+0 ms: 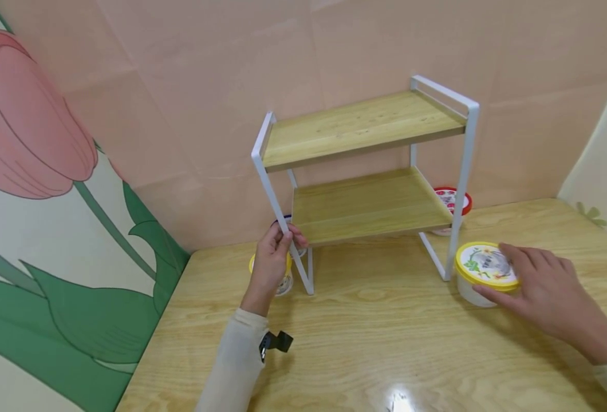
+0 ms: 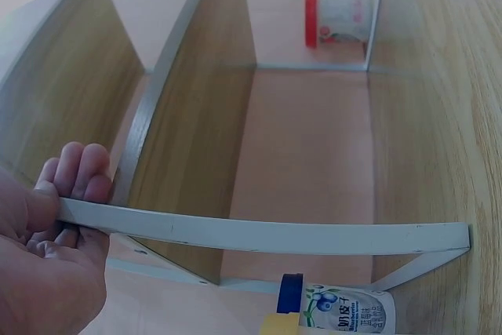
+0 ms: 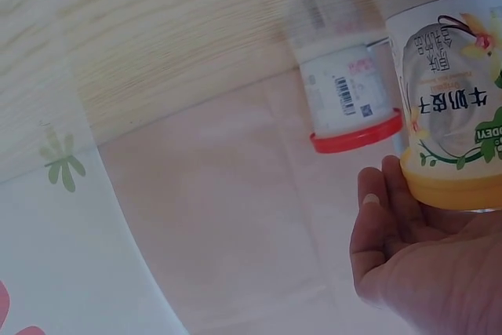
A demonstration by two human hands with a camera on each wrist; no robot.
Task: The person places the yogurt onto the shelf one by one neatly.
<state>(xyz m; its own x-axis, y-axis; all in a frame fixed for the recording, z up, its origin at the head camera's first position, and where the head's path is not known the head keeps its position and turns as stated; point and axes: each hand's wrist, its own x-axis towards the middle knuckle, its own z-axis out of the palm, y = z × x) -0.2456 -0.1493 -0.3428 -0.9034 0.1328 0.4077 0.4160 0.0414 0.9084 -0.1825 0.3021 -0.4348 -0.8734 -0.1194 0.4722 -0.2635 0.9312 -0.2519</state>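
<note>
A two-tier shelf (image 1: 365,123) with wooden boards and a white metal frame stands on the table. My left hand (image 1: 271,254) grips its front left leg (image 2: 274,234), level with the lower board; the fingers curl round the bar. To the right of the shelf sits a yellow-lidded tub (image 1: 484,272) with a printed label, close to the front right leg. My right hand (image 1: 551,286) holds this tub at its lid, thumb along the front and fingers at the far side. The tub hides the thumb in the right wrist view.
A red-lidded tub (image 1: 453,200) stands behind the shelf's right side. By the left side are a blue-lidded tub (image 2: 337,307) and another yellow-lidded tub (image 1: 285,280), partly hidden by my left hand. A pink backdrop (image 1: 190,114) rises behind the wooden table (image 1: 365,343).
</note>
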